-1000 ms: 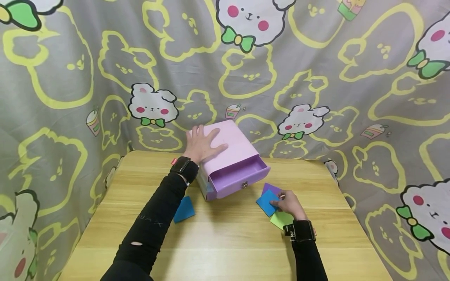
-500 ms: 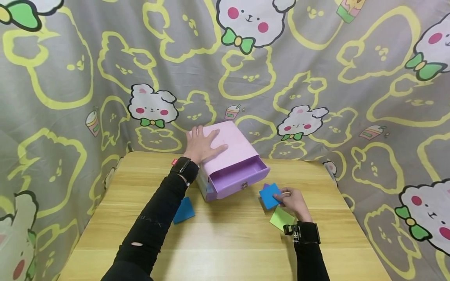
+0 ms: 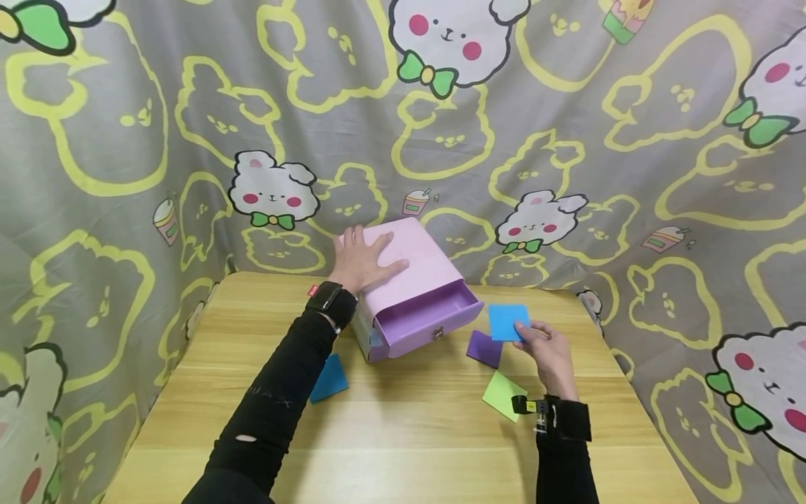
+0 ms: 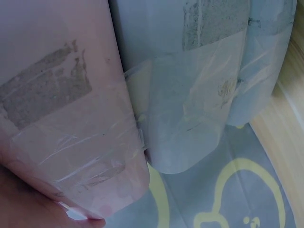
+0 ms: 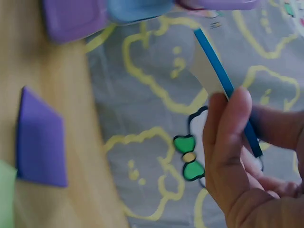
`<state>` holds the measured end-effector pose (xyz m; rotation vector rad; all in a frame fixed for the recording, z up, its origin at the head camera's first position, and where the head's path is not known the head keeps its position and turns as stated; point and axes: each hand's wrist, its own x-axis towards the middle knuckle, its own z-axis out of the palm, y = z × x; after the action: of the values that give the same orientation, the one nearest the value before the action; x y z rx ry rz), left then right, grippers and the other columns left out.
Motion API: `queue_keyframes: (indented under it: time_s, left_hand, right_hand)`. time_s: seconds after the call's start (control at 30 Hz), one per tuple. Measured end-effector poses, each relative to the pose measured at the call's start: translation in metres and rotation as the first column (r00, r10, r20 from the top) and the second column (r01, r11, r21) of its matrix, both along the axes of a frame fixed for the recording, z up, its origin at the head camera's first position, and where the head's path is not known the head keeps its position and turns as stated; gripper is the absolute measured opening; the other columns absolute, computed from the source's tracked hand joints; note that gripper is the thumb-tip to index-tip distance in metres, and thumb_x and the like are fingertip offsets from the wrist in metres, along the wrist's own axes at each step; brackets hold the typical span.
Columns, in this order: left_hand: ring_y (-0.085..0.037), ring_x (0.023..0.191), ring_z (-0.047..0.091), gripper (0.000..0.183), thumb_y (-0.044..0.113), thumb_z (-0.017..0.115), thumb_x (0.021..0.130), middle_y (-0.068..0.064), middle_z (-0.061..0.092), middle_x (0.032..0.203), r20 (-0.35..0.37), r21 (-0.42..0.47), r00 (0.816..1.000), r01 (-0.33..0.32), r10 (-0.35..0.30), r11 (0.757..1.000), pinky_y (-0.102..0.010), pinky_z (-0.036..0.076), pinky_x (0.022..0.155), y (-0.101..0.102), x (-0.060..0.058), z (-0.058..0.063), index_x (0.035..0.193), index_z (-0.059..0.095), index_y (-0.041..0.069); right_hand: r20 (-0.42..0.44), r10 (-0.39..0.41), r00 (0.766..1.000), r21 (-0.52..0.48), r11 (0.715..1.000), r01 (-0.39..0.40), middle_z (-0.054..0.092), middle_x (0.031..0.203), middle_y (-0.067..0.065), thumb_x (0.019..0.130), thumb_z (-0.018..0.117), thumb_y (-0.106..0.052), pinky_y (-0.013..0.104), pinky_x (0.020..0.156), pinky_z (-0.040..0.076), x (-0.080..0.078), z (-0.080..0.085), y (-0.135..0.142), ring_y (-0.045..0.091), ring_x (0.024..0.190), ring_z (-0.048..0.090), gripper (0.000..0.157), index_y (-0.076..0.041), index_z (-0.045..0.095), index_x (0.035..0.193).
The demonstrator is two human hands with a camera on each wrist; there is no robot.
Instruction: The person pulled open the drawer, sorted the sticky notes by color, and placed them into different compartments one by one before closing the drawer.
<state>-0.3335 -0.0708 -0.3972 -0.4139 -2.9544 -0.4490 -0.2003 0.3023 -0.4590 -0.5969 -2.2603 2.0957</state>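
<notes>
We hold the blue square pad [image 3: 506,323] pinched in our right grip [image 3: 549,350], raised over the desk [image 3: 441,448], just right of the pulled-out drawer [image 3: 415,341]; our left grip [image 3: 362,260], fingers spread, rests atop the pink cabinet [image 3: 420,262].

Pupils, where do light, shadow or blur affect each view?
Head view: pale sheen on the table, soft shadow beneath the drawer; left wrist view: dim, with shiny streaks on the clear tape; right wrist view: table grain blurred, held blue pad crisper.
</notes>
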Motion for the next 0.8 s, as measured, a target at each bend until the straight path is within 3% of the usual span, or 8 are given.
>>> queue_keyframes:
  time_s: [0.17,0.33,0.63,0.8]
  left_hand:
    - [-0.047,0.149,0.021,0.087,0.084,0.041,0.086,-0.031,0.025,0.160,-0.002,-0.001,1.000,-0.004,0.004,1.000,-0.073,0.017,0.118,0.000,0.000,0.001,0.158,0.034,0.036]
    - [-0.048,0.150,0.021,0.087,0.084,0.041,0.086,-0.032,0.024,0.161,0.002,0.002,1.000,-0.001,0.001,1.000,-0.073,0.016,0.118,0.000,0.000,0.000,0.158,0.033,0.036]
    - [-0.047,0.148,0.022,0.086,0.084,0.042,0.086,-0.031,0.026,0.159,0.001,-0.009,1.000,-0.015,0.015,1.000,-0.071,0.018,0.117,-0.002,-0.001,-0.001,0.158,0.032,0.037]
    - [-0.048,0.151,0.020,0.086,0.084,0.041,0.087,-0.032,0.023,0.162,0.016,-0.010,1.000,-0.007,0.007,1.000,-0.072,0.016,0.118,0.000,-0.001,0.000,0.159,0.031,0.038]
  right_hand:
    - [-0.088,-0.099,0.991,-0.112,0.990,0.089,0.073,0.088,-0.013,0.096,0.070,-0.022,0.017,0.080,0.060,-0.001,0.018,-0.006,0.004,0.075,0.071,0.043,-0.004,0.048,0.129]
    - [-0.159,-0.173,0.972,-0.224,0.965,0.135,0.075,0.083,-0.007,0.095,0.071,-0.017,0.016,0.074,0.060,-0.001,0.034,-0.013,0.005,0.072,0.072,0.032,-0.005,0.053,0.117]
    - [-0.270,-0.187,0.944,-0.319,0.943,0.096,0.075,0.089,-0.003,0.092,0.074,-0.014,0.018,0.076,0.061,-0.008,0.061,-0.026,0.008,0.081,0.073,0.036,-0.002,0.054,0.120]
    - [-0.339,-0.164,0.926,-0.311,0.949,0.054,0.073,0.093,-0.001,0.092,0.073,-0.013,0.019,0.076,0.062,-0.012,0.077,-0.035,0.009,0.083,0.072,0.035,-0.002,0.057,0.120]
